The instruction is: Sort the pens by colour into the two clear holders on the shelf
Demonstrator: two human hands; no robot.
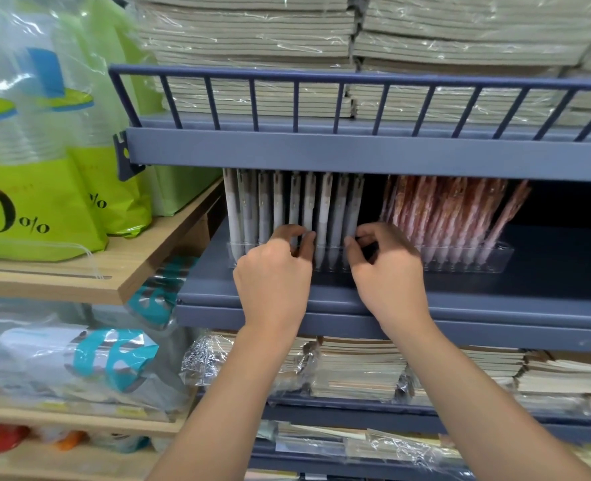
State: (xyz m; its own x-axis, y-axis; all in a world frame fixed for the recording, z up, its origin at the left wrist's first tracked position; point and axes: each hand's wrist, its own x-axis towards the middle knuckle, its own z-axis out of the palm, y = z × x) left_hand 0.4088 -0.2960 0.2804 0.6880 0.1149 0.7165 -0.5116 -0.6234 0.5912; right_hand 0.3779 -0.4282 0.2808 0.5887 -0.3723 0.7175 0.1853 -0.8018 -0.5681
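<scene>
Two clear holders stand side by side on a blue-grey shelf [495, 303]. The left holder [233, 255] carries several white pens [276, 206] standing upright. The right holder [495, 260] carries several red pens [453, 210] leaning to the right. My left hand [273, 276] reaches into the white row, its curled fingers around the lower barrels of the middle pens. My right hand [387, 269] is at the right end of the white row, fingers curled against the last white pens. Both hands hide the inner ends of the holders.
The shelf above [356, 151] hangs low over the pen tops, with a railing and wrapped stacks of notebooks [252, 46]. Green bags [44, 203] sit on a wooden shelf [131, 272] at left. More wrapped notebooks [356, 369] fill the shelf below.
</scene>
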